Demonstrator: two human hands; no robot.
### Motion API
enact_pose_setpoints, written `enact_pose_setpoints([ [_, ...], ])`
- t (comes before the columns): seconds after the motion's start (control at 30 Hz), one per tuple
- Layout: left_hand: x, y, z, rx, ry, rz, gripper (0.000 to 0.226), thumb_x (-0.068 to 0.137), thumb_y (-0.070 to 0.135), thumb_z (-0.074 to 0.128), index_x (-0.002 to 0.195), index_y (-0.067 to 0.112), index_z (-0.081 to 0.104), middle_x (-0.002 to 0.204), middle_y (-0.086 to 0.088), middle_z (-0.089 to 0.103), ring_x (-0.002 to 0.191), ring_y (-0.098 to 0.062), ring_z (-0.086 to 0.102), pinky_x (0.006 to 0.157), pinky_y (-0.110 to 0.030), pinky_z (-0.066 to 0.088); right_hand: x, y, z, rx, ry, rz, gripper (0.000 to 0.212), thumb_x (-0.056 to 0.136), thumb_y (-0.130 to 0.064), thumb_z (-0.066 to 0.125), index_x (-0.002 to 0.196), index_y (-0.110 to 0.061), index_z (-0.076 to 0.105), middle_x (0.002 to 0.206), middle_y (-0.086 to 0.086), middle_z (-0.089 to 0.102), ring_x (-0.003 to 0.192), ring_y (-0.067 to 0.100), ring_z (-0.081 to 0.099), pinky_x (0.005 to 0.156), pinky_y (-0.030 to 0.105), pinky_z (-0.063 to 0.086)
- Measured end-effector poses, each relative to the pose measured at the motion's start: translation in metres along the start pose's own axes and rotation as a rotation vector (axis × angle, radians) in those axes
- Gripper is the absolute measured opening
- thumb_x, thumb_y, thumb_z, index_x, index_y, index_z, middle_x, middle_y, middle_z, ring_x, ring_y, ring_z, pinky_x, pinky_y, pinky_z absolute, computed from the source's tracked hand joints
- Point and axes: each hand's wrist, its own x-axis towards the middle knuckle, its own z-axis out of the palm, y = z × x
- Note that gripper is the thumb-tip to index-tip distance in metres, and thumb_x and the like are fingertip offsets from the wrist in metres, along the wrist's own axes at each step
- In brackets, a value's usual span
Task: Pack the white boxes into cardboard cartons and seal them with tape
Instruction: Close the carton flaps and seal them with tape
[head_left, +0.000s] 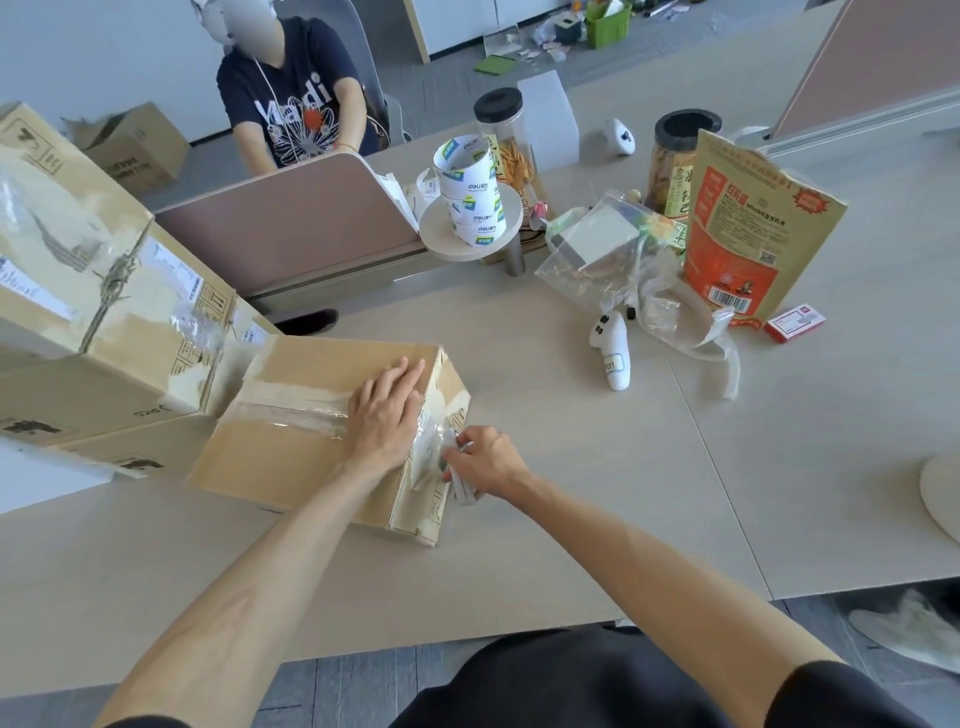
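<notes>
at the left of the frame, two taped cartons (104, 312) sit stacked on a pale desk (597, 493), while a seated person in a dark printed shirt (296, 104) works beyond a divider at upper left. just right of the stack, at centre left, lies the cardboard carton (291, 462) now being sealed, flaps closed, a strip of clear tape (291, 413) running along its top seam and over the right end. no white boxes show; they are judged to be inside.

the worker's left hand (387, 410) lies flat on the carton's top at its right edge, fingers straight and close together, pressing the tape down. just right of it, against the carton's end face, the right hand (485, 460) has its fingers curled round a slim pale tool (464, 486), seemingly a cutter, though what it is cannot be told for sure.

the carton looks stiff and flat-sided, likely light enough to slide; it would best be steadied from above or lifted by opposite side walls. the tape is thin, slick and prone to wrinkle, so it wants smoothing from the seam outward.

at upper centre, tape roll cores (470, 192) stand on a round stand; a white controller (613, 353) and an orange snack bag (748, 234) lie to the right.
</notes>
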Motion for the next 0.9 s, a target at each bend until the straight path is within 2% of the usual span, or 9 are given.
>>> enact_pose_setpoints([
  [0.13,-0.001,0.001,0.001,-0.002,-0.008,-0.019,0.058,0.092,0.04,0.022,0.142,0.028,0.049,0.147,0.001,0.047,0.123,-0.026,0.046,0.105,-0.04,0.028,0.002,-0.005,0.006,-0.038,-0.018,0.014,0.018,0.093,-0.029,0.048,0.097,-0.013,0.057,0.08,-0.001,0.076,0.083,0.025,0.074,0.071,0.04,0.062],
  [0.23,-0.001,-0.001,0.001,0.011,-0.013,-0.01,0.057,0.093,0.039,0.022,0.143,0.028,0.048,0.147,0.001,0.047,0.123,-0.026,0.046,0.105,-0.04,0.028,0.003,-0.007,0.008,-0.019,-0.033,0.029,0.018,0.092,-0.023,0.049,0.098,-0.01,0.06,0.074,-0.004,0.073,0.079,0.021,0.072,0.061,0.032,0.06],
  [0.33,-0.001,-0.002,0.001,0.018,-0.008,-0.005,0.055,0.094,0.038,0.024,0.142,0.027,0.049,0.145,0.0,0.048,0.12,-0.027,0.048,0.104,-0.042,0.03,0.003,-0.005,0.008,-0.017,0.0,0.013,0.018,0.092,-0.024,0.048,0.092,-0.01,0.059,0.075,0.001,0.073,0.066,0.018,0.064,0.064,0.033,0.056],
  [0.43,-0.001,-0.001,0.001,0.014,-0.009,-0.003,0.055,0.093,0.037,0.025,0.141,0.026,0.05,0.144,-0.001,0.05,0.117,-0.028,0.05,0.102,-0.042,0.031,0.002,-0.002,0.009,0.087,0.078,0.007,0.016,0.091,-0.021,0.046,0.097,-0.008,0.055,0.076,0.005,0.067,0.057,0.023,0.058,0.051,0.03,0.052],
  [0.5,-0.002,-0.001,0.001,0.016,0.001,0.003,0.054,0.093,0.036,0.026,0.14,0.026,0.052,0.142,-0.002,0.051,0.115,-0.03,0.052,0.1,-0.043,0.033,0.001,-0.002,0.009,0.075,0.152,-0.008,0.019,0.096,-0.026,0.043,0.096,-0.009,0.053,0.075,0.0,0.059,0.066,0.024,0.053,0.058,0.031,0.047],
  [0.57,-0.001,-0.002,0.001,0.015,0.01,0.005,0.054,0.093,0.036,0.027,0.139,0.025,0.053,0.142,-0.002,0.052,0.114,-0.03,0.053,0.099,-0.044,0.034,0.0,-0.002,0.009,-0.031,0.215,-0.041,0.028,0.102,-0.029,0.036,0.084,-0.011,0.046,0.079,0.004,0.053,0.077,0.027,0.047,0.074,0.04,0.045],
  [0.63,-0.001,-0.002,0.001,0.01,0.002,0.007,0.054,0.093,0.036,0.027,0.14,0.026,0.052,0.143,-0.002,0.051,0.115,-0.03,0.052,0.1,-0.044,0.034,-0.001,-0.001,0.011,-0.062,0.247,-0.01,0.034,0.103,-0.031,0.033,0.078,-0.012,0.044,0.081,0.007,0.053,0.081,0.03,0.047,0.078,0.04,0.043],
  [0.77,-0.001,-0.003,0.002,0.019,-0.006,0.007,0.056,0.092,0.038,0.025,0.14,0.027,0.051,0.144,-0.001,0.05,0.117,-0.029,0.05,0.101,-0.044,0.033,-0.002,0.006,0.016,-0.103,0.222,0.021,0.013,0.092,-0.026,0.049,0.095,-0.014,0.053,0.097,0.007,0.064,0.083,0.032,0.064,0.075,0.04,0.055],
  [0.9,-0.001,-0.003,0.002,0.013,-0.016,-0.004,0.058,0.092,0.039,0.022,0.142,0.028,0.049,0.146,0.0,0.048,0.121,-0.029,0.048,0.103,-0.045,0.032,-0.003,0.003,0.015,0.067,0.181,0.044,0.007,0.087,-0.016,0.052,0.094,-0.014,0.052,0.096,0.01,0.069,0.059,0.024,0.067,0.057,0.036,0.061],
])
